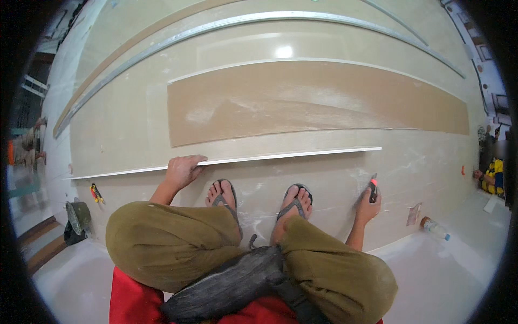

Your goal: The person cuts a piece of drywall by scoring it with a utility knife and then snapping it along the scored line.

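Observation:
My left hand (182,171) is closed on a long, thin white strip (291,156), gripping it left of its middle. The strip runs across the large pale board (259,191) on which I squat. In my right hand (368,206) is a utility knife (373,186), red and black, with its tip pointing away from me. The knife is apart from the strip, below its right end. Beyond the strip lies a wide brown panel (318,97) with white dust on its face and a white far edge.
A long metal profile (270,16) curves across the far side, beside a brown strip (129,42). At left are yellow-and-black pliers (96,193) and a dark bucket (79,217). A plastic bottle (435,229) lies at right. Another person (493,175) is at the far right.

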